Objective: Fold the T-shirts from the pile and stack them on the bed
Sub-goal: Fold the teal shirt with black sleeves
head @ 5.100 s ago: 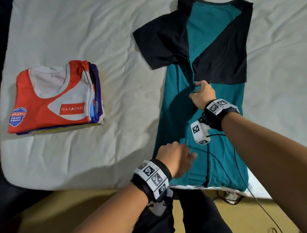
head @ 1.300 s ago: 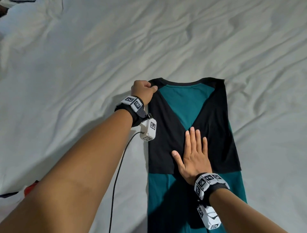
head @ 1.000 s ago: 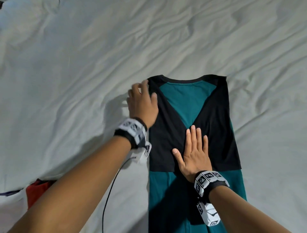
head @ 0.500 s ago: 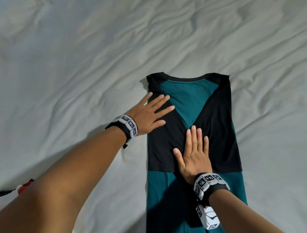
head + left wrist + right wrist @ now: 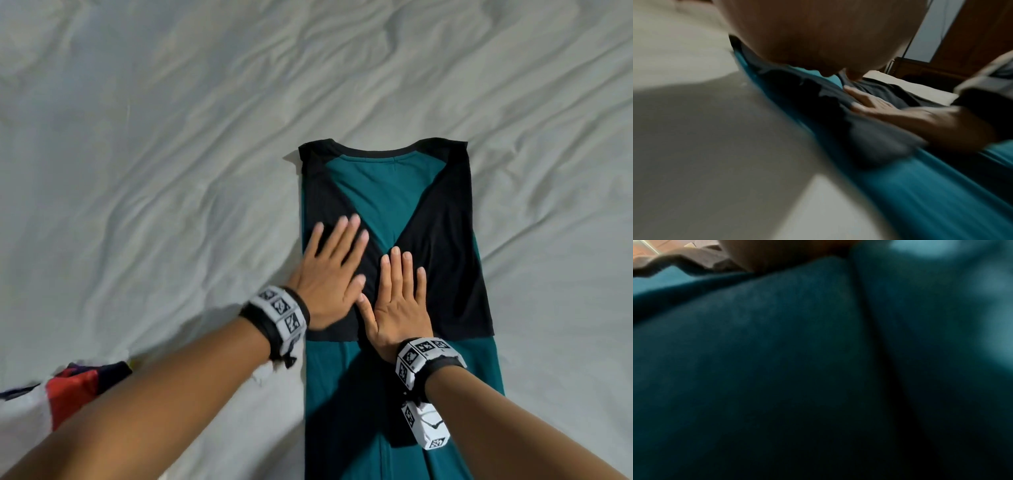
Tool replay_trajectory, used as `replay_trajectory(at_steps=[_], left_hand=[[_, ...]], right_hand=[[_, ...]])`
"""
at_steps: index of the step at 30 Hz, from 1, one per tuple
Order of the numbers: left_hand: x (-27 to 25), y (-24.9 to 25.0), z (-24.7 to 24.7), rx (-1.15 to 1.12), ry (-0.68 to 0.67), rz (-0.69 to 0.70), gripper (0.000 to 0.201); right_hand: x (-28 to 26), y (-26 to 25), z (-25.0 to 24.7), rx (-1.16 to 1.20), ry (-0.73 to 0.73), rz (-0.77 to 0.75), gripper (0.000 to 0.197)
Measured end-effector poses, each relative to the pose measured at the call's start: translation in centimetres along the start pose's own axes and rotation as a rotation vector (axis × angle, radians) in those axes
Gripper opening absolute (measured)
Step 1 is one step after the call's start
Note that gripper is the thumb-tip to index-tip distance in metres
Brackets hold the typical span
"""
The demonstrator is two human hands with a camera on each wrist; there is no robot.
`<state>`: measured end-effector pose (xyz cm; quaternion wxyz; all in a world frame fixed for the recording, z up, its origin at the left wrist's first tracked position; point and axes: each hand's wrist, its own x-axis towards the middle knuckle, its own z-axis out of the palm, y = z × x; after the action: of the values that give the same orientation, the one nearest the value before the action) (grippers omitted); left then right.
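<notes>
Far left, at the frame edge: stack (image 5: 68,387) of folded shirts, red and white on top, lying on the bed (image 5: 171,171). Left hand (image 5: 329,274) lay flat, fingers straight and spread, on the shirt's (image 5: 383,198) left black sleeve; it gripped nothing. Right hand (image 5: 399,301) lay just beside it, flat, fingers straight and together, palm down where both folded-in sleeves met, holding nothing. Teal shirt lay lengthwise, mid-bed, collar away from the person.
</notes>
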<state>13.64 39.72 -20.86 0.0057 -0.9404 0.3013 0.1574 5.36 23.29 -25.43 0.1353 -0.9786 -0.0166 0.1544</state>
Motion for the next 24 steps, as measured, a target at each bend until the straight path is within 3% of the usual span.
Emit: replay_trajectory(at_steps=[3,6,8,12,18,22,24], left_hand=[[-2.5,-0.6,2.3,0.014,-0.01,-0.048,0.07],[-2.7,-1.3,2.5,-0.004,0.028,-0.299,0.07],[-2.5,1.0,1.8,-0.059,0.067,-0.392,0.072],[-4.8,5.2,3.1,-0.052,0.07,-0.209,0.069],[-8.5,4.2,4.4,-0.092,0.021,-0.475,0.069],[-13.8,9.1,2.7,-0.194,0.051,-0.419,0.068],[-17.9,12.0,2.3,-0.262,0.045,-0.362,0.057]], right_hand=[[0.0,-0.2,-0.3,0.015,-0.021,0.0,0.078],[-0.1,-0.4,-1.0,0.018,-0.058,0.013,0.077],[-0.3,-0.7,-2.1,0.021,-0.094,0.02,0.077],[-2.0,0.0,-4.6,0.067,-0.111,0.069,0.076],[-8.3,6.6,-3.7,-0.124,-0.185,0.118,0.082],[-13.2,5.7,-4.2,-0.057,-0.207,0.1,0.076],[-16.7,5.1,-4.5,-0.013,-0.234,0.067,0.07]])
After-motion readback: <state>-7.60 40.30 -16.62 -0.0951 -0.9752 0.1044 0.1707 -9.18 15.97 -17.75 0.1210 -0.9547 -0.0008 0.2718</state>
